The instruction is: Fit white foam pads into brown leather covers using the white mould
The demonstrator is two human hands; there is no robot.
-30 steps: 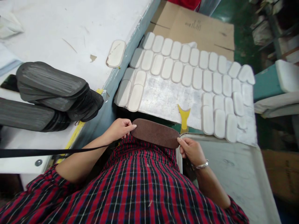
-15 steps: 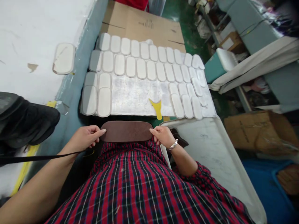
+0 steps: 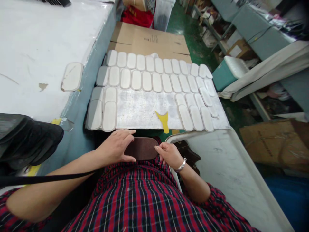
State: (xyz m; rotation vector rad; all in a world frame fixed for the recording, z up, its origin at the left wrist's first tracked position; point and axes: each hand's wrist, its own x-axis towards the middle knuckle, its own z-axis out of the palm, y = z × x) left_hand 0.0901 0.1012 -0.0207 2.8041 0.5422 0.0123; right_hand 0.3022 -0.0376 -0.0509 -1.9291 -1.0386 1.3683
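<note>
A dark brown insole-shaped piece [image 3: 142, 149], flat, oblong with rounded ends and a matte, suede-like face, lies level with its long axis running 9 to 3 o'clock, just above a red plaid shirt. Its 9 o'clock end is covered; the 3 o'clock end is pinched.

Rows of white insoles [image 3: 149, 79] are laid on a grey board [image 3: 142, 109], with a yellow scraper [image 3: 163, 120] beside black soles [image 3: 26, 138].
</note>
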